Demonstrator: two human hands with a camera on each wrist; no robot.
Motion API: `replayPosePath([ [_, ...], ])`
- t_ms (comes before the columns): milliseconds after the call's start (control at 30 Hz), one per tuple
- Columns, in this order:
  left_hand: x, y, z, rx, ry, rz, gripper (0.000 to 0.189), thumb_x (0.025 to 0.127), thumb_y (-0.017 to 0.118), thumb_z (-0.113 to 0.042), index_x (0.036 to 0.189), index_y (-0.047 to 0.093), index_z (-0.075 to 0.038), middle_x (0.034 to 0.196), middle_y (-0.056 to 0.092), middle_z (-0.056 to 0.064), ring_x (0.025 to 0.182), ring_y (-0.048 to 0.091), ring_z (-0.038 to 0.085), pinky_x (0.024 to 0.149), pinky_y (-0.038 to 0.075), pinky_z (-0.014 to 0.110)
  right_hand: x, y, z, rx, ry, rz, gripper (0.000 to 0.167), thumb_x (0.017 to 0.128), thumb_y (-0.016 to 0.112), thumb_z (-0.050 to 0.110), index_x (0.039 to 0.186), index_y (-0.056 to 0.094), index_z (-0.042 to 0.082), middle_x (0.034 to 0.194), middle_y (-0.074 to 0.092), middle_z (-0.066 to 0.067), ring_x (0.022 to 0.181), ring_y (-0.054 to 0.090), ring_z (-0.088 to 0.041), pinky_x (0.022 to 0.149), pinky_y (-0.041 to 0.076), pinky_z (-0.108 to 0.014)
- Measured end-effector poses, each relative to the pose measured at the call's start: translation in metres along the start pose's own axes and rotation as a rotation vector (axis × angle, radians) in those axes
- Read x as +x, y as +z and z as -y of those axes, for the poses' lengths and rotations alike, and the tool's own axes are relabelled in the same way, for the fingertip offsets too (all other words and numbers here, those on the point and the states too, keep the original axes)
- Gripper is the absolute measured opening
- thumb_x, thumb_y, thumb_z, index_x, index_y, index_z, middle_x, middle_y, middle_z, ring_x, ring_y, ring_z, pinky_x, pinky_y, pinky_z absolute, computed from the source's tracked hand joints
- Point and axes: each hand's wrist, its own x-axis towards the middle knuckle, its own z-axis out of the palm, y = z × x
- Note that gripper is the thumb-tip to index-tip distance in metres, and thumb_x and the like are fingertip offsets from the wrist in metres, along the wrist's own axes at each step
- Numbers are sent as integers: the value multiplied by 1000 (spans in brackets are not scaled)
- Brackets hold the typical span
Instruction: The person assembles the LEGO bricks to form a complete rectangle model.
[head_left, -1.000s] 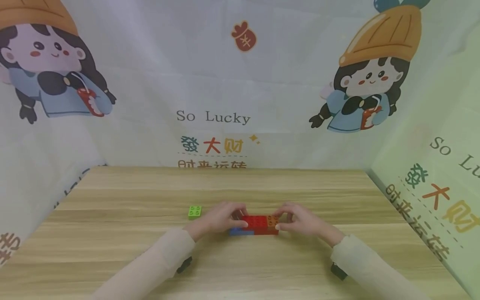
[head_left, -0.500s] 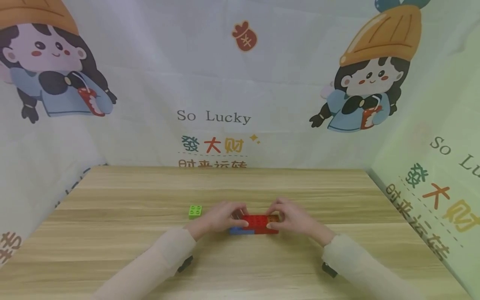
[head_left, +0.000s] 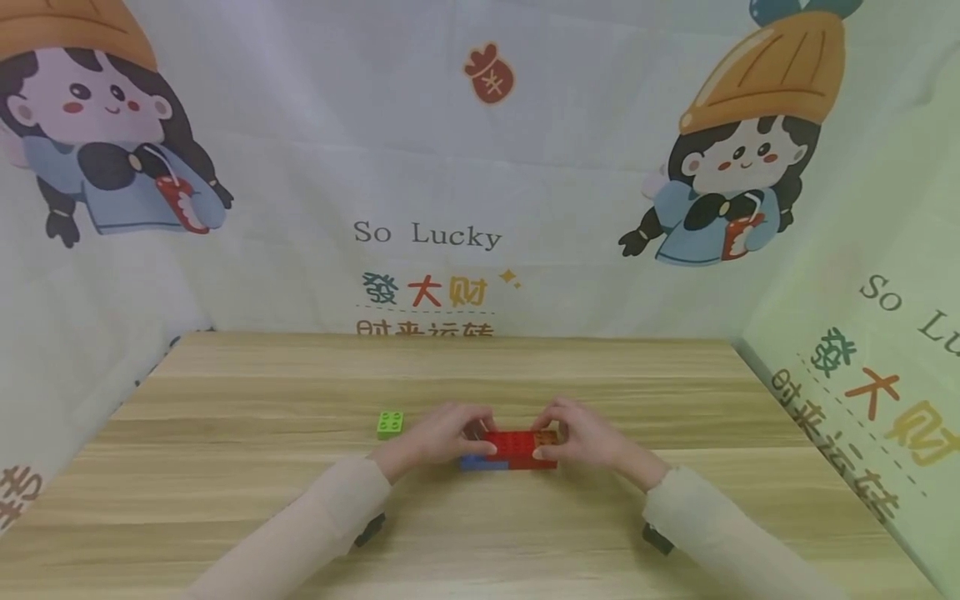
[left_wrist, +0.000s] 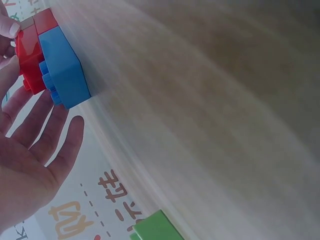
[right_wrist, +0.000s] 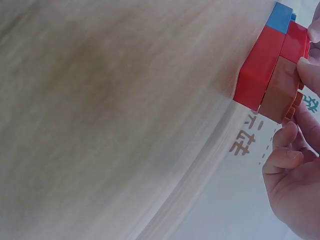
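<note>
A low stack of toy building bricks stands on the table. Its bottom layer has a blue brick (left_wrist: 65, 67) at the left and a red brick (right_wrist: 260, 67) at the right. On top sit another red brick (head_left: 513, 442) and, at the right end, an orange-brown brick (right_wrist: 281, 90). My left hand (head_left: 444, 435) pinches the left part of the upper red brick between thumb and fingers, its other fingers spread behind. My right hand (head_left: 592, 437) pinches the orange-brown brick close to where it meets the upper red one.
A lime-green brick (head_left: 390, 425) with studs up lies on the wooden table (head_left: 285, 392), left of my left hand. A white printed cloth (head_left: 420, 167) hangs behind the table and along both sides.
My right hand has moved a little left along the orange-brown brick, toward the upper red brick, then stayed there. The left hand and the stack keep their places.
</note>
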Motion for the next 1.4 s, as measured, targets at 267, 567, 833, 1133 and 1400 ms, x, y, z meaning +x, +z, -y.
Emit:
replayPosePath([
  [267,0,-1,0,-12,-7,-1,16,80,65,-25,90,57,-15,86,62,-6,79,57,6,72,45,24,1,-1,0,34,31,17,26,75,70,24,95,61,10,83,49,5,67,43,-12,57,40,-25],
  [567,2,2,1,-3,15,-7,15,80,66,-23,88,57,-14,85,63,-4,78,58,7,71,46,24,-1,-1,0,29,19,22,27,75,70,24,97,60,10,87,50,6,68,45,-13,58,40,-26],
  [833,4,4,0,-5,1,4,16,80,65,-25,90,58,-15,86,63,-4,78,57,6,71,45,24,-4,3,-4,52,-9,14,28,78,67,27,100,60,11,89,52,7,68,46,-12,58,41,-25],
  [1133,1,4,0,112,0,-13,21,81,63,-31,95,58,-17,90,61,-7,82,56,6,71,45,23,-1,2,-2,54,-5,4,28,77,68,25,99,61,9,88,54,5,67,46,-13,57,41,-25],
  [1400,-13,-10,10,-59,30,-100,32,82,63,-27,107,58,-7,99,61,4,89,55,13,76,45,31,0,6,-2,74,-11,3,27,76,69,22,98,62,8,87,54,4,65,46,-11,57,41,-24],
])
